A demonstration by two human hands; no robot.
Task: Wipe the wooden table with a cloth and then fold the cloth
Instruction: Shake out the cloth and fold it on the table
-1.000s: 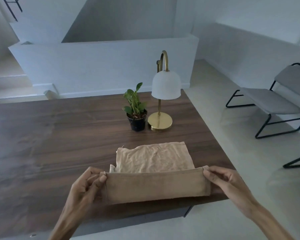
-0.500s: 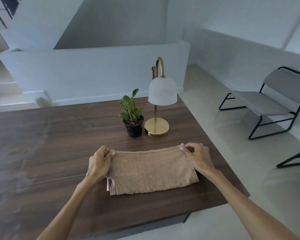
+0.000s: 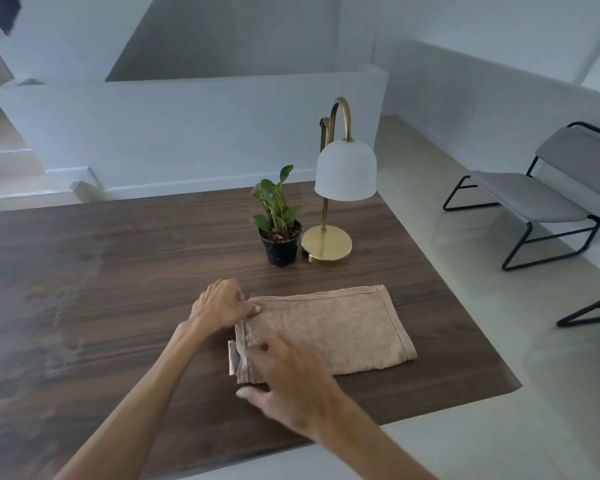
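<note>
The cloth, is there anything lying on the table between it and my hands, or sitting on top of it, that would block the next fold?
Nothing visible blocks it. The left hand already touches the cloth at its far left corner, and the right hand is over its near left end. The potted plant and lamp stand farther back on the table, apart from the cloth.

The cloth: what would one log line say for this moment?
step: folding | cloth: folded, flat on table | left hand: holds far-left corner | right hand: over near-left corner, blurred | plant, lamp: behind

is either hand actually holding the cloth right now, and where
The left hand pinches the cloth at its far left corner. The right hand, blurred, is over the near left end; grip unclear.
</note>
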